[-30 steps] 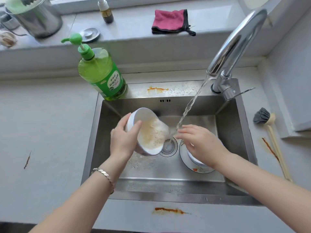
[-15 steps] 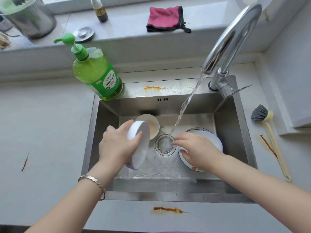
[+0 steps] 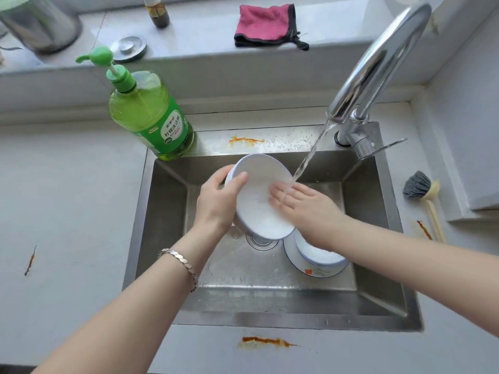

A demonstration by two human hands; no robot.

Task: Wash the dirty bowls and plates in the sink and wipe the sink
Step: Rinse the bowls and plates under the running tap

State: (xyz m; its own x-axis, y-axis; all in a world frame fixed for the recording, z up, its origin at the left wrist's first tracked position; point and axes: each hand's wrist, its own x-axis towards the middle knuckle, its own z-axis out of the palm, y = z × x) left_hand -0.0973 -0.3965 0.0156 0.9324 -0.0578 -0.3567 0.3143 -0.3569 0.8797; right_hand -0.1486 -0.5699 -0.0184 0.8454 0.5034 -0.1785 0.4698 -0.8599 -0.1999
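rinsing stage: the left hand (image 3: pixel 216 201) grips the tilted white bowl (image 3: pixel 256 211), thumb over its rim, above the sink (image 3: pixel 167 211) under the tap stream (image 3: pixel 306 163). the right hand (image 3: pixel 305 206) rubs inside with flat, straight fingers. next, i'd guess, it needs turning to rinse all round. a second bowl (image 3: pixel 318 256) on a plate (image 3: pixel 316 273) below is half hidden by the wrist.

Pale countertop (image 3: pixel 67 211), sunlit window ledge (image 3: pixel 202 31)
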